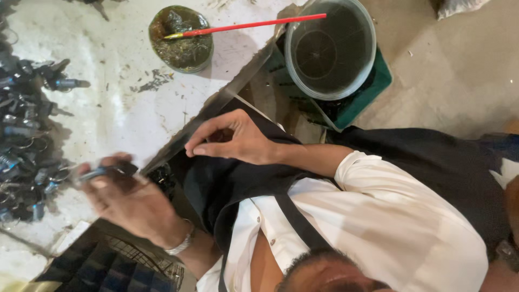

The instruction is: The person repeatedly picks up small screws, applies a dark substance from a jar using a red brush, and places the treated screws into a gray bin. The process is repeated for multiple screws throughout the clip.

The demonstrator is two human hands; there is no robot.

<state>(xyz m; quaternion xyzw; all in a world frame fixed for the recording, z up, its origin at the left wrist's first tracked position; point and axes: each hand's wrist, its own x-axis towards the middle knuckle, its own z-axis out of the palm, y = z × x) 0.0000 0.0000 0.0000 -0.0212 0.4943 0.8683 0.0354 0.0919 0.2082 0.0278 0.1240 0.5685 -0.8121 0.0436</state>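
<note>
One small part [105,172] horiz., left hand [127,200] pinching

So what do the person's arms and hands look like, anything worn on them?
Both hands are bare, no gloves. The left hand has a silver metal bracelet at the wrist. The right hand has an uncovered forearm, with a white shirt sleeve pushed up near the elbow.
</note>
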